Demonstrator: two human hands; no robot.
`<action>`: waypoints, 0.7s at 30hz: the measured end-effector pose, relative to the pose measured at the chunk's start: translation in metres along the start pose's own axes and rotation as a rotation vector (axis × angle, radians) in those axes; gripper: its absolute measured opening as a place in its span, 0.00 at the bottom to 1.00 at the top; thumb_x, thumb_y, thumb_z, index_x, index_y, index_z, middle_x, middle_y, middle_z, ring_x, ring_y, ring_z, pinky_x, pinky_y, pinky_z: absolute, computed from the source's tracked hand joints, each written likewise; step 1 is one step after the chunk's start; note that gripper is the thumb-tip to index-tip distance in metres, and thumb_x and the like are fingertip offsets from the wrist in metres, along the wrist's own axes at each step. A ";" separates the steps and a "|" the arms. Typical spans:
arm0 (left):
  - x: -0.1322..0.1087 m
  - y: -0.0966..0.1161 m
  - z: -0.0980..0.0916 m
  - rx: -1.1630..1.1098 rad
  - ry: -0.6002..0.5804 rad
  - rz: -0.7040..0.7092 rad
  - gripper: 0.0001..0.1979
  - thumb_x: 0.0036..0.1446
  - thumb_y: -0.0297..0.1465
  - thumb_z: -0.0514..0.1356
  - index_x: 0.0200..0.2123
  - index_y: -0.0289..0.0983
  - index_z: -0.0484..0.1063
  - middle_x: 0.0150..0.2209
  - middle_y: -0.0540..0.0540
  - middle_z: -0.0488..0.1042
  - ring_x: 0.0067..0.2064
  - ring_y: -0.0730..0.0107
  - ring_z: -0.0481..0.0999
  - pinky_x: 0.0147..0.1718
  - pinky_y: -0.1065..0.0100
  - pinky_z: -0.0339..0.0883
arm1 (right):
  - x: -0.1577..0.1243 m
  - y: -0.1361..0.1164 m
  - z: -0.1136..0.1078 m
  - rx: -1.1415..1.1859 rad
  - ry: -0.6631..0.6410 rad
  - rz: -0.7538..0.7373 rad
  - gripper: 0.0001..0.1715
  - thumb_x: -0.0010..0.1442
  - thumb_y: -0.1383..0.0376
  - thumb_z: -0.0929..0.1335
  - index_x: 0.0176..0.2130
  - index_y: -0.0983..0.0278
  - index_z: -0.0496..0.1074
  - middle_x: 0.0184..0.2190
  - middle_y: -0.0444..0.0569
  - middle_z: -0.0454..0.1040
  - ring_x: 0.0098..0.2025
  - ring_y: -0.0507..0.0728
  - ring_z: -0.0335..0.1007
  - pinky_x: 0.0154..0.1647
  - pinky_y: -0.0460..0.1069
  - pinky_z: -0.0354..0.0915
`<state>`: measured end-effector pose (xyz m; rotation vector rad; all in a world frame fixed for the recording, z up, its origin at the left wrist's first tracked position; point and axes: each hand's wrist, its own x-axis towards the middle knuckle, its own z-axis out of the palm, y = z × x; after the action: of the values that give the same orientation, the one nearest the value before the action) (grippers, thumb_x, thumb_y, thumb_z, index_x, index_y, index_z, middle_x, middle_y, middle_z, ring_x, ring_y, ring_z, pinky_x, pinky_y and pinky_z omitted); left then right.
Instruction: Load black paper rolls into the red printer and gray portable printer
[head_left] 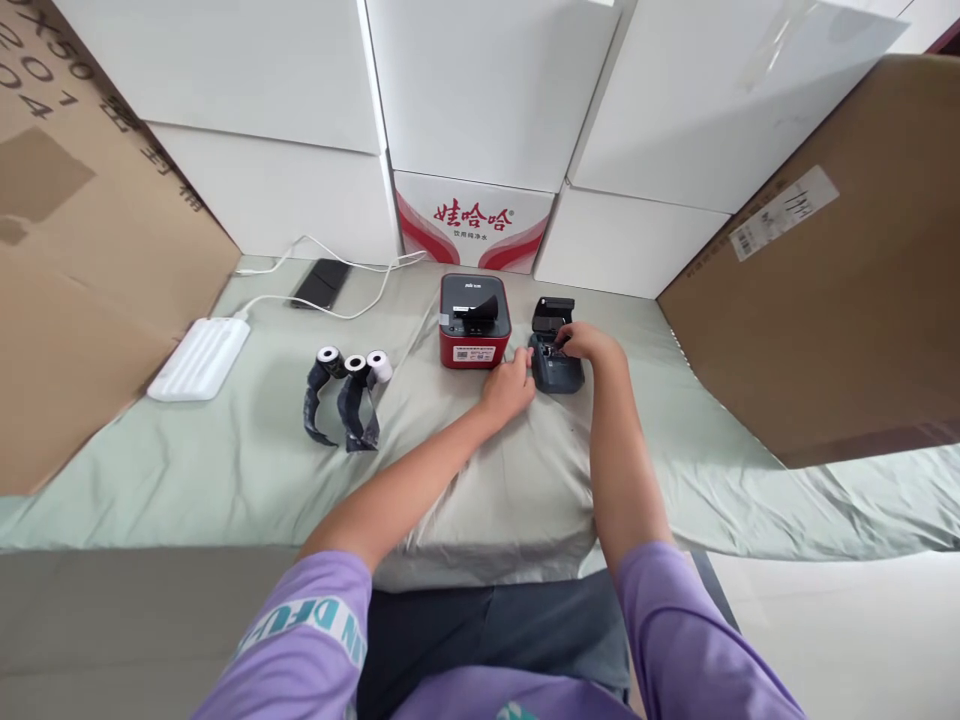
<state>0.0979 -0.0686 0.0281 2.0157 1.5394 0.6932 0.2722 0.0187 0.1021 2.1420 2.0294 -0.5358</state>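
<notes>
A small dark portable printer (pixel 559 376) lies on the cloth with its hinged lid (pixel 553 312) raised at the back. My left hand (pixel 509 386) holds the left edge of its body, fingers bent and fingertips against the side. From the right, my right hand (pixel 588 342) reaches into the open compartment (pixel 553 349). Its fingers are closed together there; whatever is between them is hidden. Just left of the portable printer stands a red and black box-shaped printer (pixel 474 352), with a dark curled strip (pixel 477 309) on its top.
Several paper rolls, including a white roll (pixel 380 367), stand at left with dark strips (pixel 358 415) trailing. Beyond lie a white power bank (pixel 199 361), a cable (pixel 341 315) and a phone (pixel 322 284). Cardboard boxes (pixel 817 270) flank both sides; white boxes (pixel 480 90) form the back wall.
</notes>
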 end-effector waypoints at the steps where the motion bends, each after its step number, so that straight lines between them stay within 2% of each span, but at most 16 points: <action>1: 0.000 0.000 0.000 0.000 0.004 -0.002 0.18 0.63 0.26 0.53 0.56 0.39 0.66 0.50 0.39 0.82 0.48 0.53 0.83 0.47 0.60 0.72 | 0.001 0.002 0.001 -0.002 0.001 -0.021 0.28 0.52 0.75 0.69 0.52 0.63 0.80 0.50 0.54 0.81 0.47 0.59 0.76 0.43 0.48 0.67; 5: 0.000 0.000 0.000 0.005 0.015 -0.008 0.18 0.63 0.27 0.53 0.55 0.39 0.66 0.49 0.39 0.82 0.47 0.54 0.83 0.47 0.60 0.72 | 0.004 0.020 0.003 0.090 0.079 -0.159 0.23 0.51 0.75 0.69 0.47 0.63 0.77 0.49 0.53 0.79 0.47 0.58 0.73 0.46 0.48 0.67; 8: 0.000 0.000 -0.001 0.010 0.008 -0.015 0.18 0.64 0.27 0.54 0.56 0.39 0.66 0.48 0.39 0.82 0.48 0.54 0.83 0.47 0.61 0.72 | 0.001 0.029 -0.004 0.302 0.227 -0.243 0.16 0.53 0.68 0.72 0.44 0.62 0.72 0.48 0.52 0.77 0.46 0.59 0.72 0.48 0.51 0.68; 11: 0.000 0.000 -0.002 0.000 -0.015 -0.013 0.18 0.64 0.26 0.54 0.56 0.39 0.66 0.49 0.39 0.82 0.48 0.55 0.83 0.47 0.62 0.72 | -0.018 0.027 -0.020 0.520 0.394 -0.327 0.16 0.54 0.64 0.73 0.42 0.61 0.69 0.44 0.49 0.76 0.45 0.58 0.71 0.50 0.54 0.69; 15: 0.000 0.001 -0.002 -0.022 -0.015 -0.017 0.19 0.63 0.25 0.54 0.57 0.39 0.66 0.51 0.39 0.81 0.49 0.55 0.82 0.48 0.61 0.72 | -0.072 0.007 -0.043 0.709 0.486 -0.525 0.17 0.58 0.62 0.74 0.45 0.59 0.67 0.36 0.45 0.73 0.37 0.56 0.71 0.43 0.55 0.72; 18: -0.001 0.002 -0.003 -0.040 -0.009 -0.036 0.20 0.64 0.25 0.55 0.59 0.38 0.67 0.50 0.38 0.81 0.51 0.54 0.82 0.51 0.60 0.72 | -0.120 -0.018 -0.053 0.774 0.583 -0.646 0.16 0.61 0.61 0.74 0.47 0.56 0.67 0.40 0.46 0.74 0.35 0.53 0.71 0.38 0.52 0.72; 21: -0.002 0.003 -0.003 -0.123 -0.014 -0.082 0.18 0.68 0.29 0.57 0.60 0.39 0.70 0.53 0.38 0.79 0.54 0.55 0.79 0.55 0.57 0.72 | -0.154 -0.057 -0.053 0.742 0.530 -0.770 0.14 0.65 0.62 0.70 0.50 0.55 0.67 0.42 0.47 0.75 0.37 0.54 0.72 0.37 0.50 0.72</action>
<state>0.0976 -0.0709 0.0322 1.8534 1.5235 0.7225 0.2199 -0.1028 0.2127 1.8334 3.4217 -1.0246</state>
